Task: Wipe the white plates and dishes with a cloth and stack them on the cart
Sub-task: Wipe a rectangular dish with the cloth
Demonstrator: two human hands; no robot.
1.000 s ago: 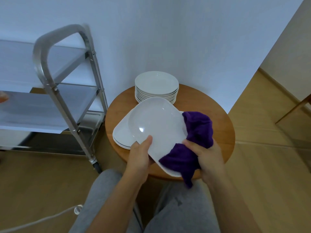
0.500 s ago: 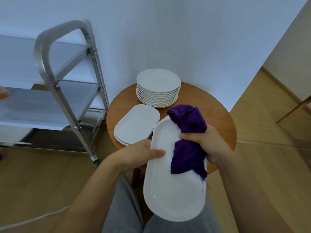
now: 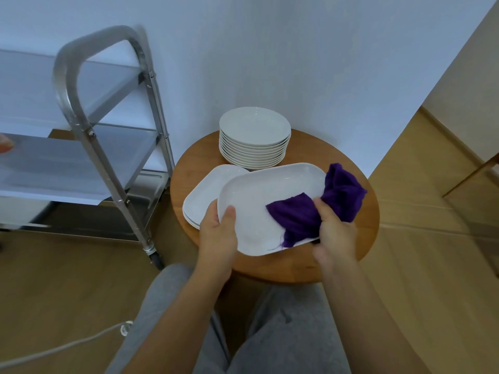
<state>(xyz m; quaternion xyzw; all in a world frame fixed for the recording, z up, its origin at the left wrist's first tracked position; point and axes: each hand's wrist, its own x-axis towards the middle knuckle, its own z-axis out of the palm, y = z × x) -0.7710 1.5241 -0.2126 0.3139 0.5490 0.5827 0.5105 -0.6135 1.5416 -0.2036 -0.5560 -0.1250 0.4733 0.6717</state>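
Gripping the near-left rim of a white oblong dish, the left hand has its thumb curled over the top edge and its fingers hidden underneath. Head view only, looking down over the lap. Dish is held just above the round wooden table, roughly level, long side running left to right. Right hand is closed round a purple cloth, thumb on top, w/ part of the cloth lying flat on the dish's right half and the rest bunched up past the dish's right end. Cloth touches the dish; a loose thread hangs at the near rim.

Under and left of the held dish, a low stack of oblong dishes lies on the table, partly covered by it. Behind, near the wall, stands a taller stack of round plates, upright and even. Metal cart stands left of the table, apart from it, its shelves showing no plates in the part in view. Grey trouser legs at bottom; white cable on the wood floor, bottom left.
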